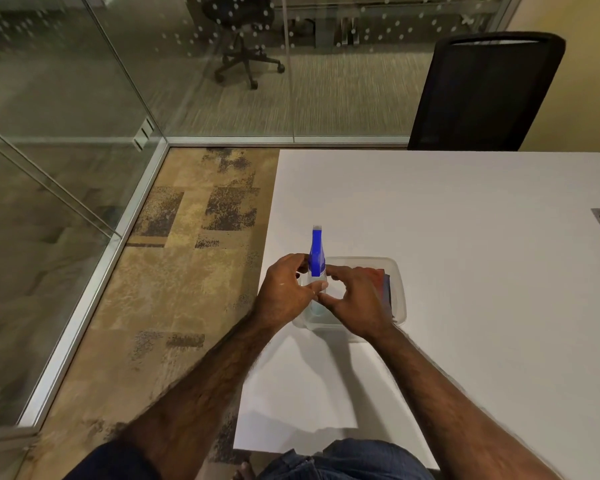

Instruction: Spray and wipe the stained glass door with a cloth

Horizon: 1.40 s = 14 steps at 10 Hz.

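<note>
Both hands — left hand (286,292), right hand (355,301) — clasp the spray bottle (316,258); cloth (385,284) beside the right hand — spraying and wiping not begun.

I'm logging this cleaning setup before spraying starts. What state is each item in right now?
spray bottle: upright in the tub, blue nozzle pointing away, held by both hands.
left hand: closed on the bottle.
right hand: fingers at the bottle's neck.
plastic tub: open, on the table.
cloth: folded, in the tub, untouched.
white table: holds the tub.
black chair: unoccupied, at the table's far edge.
</note>
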Each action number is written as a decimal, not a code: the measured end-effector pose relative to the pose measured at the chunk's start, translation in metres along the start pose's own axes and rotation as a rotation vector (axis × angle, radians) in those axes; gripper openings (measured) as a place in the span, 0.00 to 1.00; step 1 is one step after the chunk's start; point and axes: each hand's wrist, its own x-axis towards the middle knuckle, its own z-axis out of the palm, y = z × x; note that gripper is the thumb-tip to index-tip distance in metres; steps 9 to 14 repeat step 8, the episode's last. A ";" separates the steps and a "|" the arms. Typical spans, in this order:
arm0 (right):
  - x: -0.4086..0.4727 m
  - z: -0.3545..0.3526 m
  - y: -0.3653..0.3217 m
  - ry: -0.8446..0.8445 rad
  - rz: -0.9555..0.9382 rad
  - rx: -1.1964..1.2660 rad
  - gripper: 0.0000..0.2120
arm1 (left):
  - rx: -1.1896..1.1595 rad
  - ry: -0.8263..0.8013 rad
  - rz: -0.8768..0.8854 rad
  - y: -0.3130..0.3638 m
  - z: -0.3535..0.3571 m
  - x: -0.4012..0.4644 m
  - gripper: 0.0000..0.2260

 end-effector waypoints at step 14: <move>-0.034 0.013 0.025 0.271 -0.156 -0.053 0.19 | 0.152 0.091 -0.113 -0.033 0.005 -0.043 0.33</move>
